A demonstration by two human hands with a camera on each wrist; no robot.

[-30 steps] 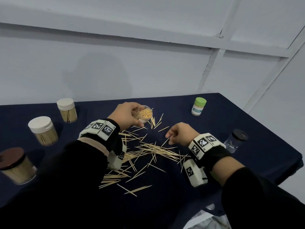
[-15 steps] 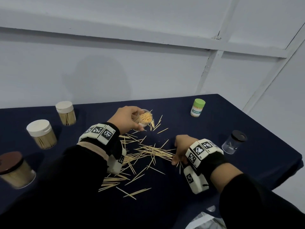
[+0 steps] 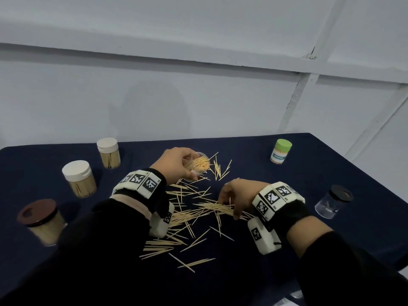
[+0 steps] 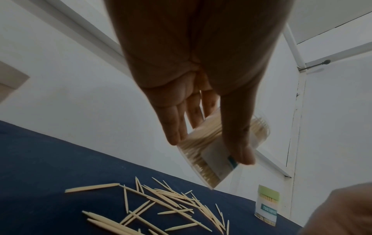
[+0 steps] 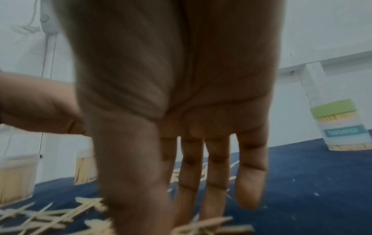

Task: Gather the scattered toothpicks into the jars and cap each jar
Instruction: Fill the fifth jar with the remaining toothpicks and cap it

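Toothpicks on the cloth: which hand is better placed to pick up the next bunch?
Right. The right hand has its fingers down on the toothpicks; the left hand holds the open jar.

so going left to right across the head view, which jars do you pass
brown-lid jar → big white-lid jar → small white-lid jar → open jar in the left hand → green-lid jar → black-lid jar

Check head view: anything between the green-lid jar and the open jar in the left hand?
Only a few loose toothpicks beside the open jar in the left hand; otherwise bare dark cloth up to the green-lid jar.
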